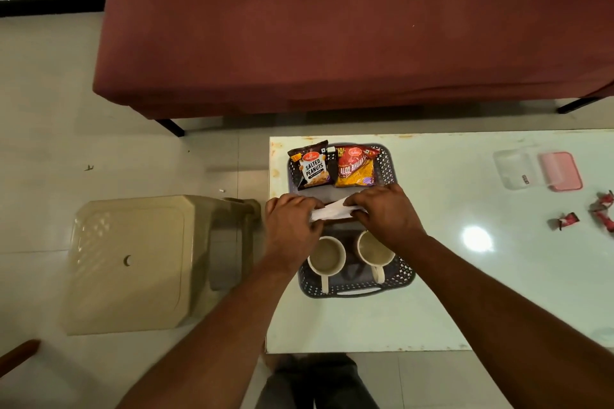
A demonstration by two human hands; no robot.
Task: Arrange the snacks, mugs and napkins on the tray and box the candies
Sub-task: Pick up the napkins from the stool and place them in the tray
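**Two hands fold a napkin over a loaded tray**

A dark red sofa [332,26] fills the top of the frame. Below it, a pale glass-topped table [448,292] takes the right half, and one beige plastic stool [133,262] stands on the floor at the left.

One dark perforated tray [403,271] sits at the table's left end. It holds two snack packets side by side at its upper end: a salted peanuts packet [310,165] on the left and an aloo bhujia packet [355,166] on the right. At its lower end stand two cream mugs, the left mug [326,256] and the right mug [373,254], handles pointing down the frame.

The left hand [292,226] and right hand [385,212] meet over the tray's middle, fingers curled closed on the two ends of one white napkin [335,211], which stretches between them.

At the right edge of the frame, one clear box [515,169] lies just beside its pink lid [561,171]. Below these, three red-wrapped candies [566,220] lie loose on the table, outside the box.
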